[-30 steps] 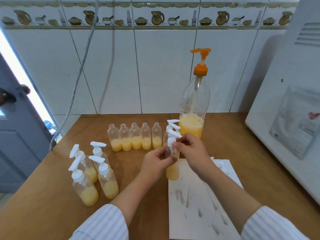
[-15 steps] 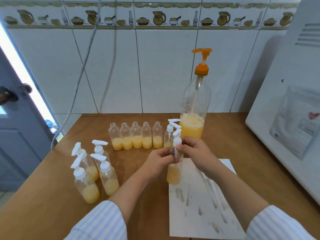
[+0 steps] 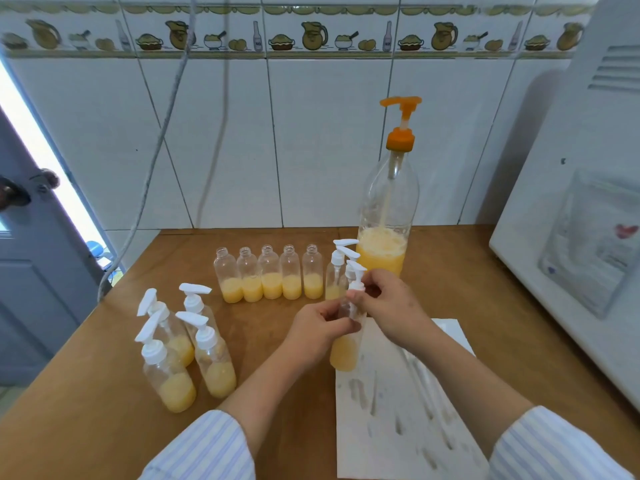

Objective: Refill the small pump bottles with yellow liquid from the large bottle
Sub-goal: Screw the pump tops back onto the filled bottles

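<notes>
A small clear bottle (image 3: 344, 355) with yellow liquid in its lower part stands at the table's middle. My left hand (image 3: 318, 327) grips its body. My right hand (image 3: 388, 306) pinches its white pump cap (image 3: 356, 278) at the neck. The large bottle (image 3: 386, 216) with an orange pump stands behind, about a third full of yellow liquid. Several uncapped small bottles (image 3: 272, 278) stand in a row at the back. Three capped small bottles (image 3: 183, 351) stand at the left. Two more capped bottles (image 3: 336, 271) stand beside the large one.
A stained white paper sheet (image 3: 398, 410) lies on the wooden table (image 3: 104, 393) under my right forearm. A white appliance (image 3: 571, 237) fills the right side. A cable (image 3: 149, 174) hangs down the tiled wall at left, near a door (image 3: 27, 271).
The bottle and both hands have shifted slightly toward the paper's left edge, and my right hand's fingers have moved round the pump cap. The other bottles have not moved.
</notes>
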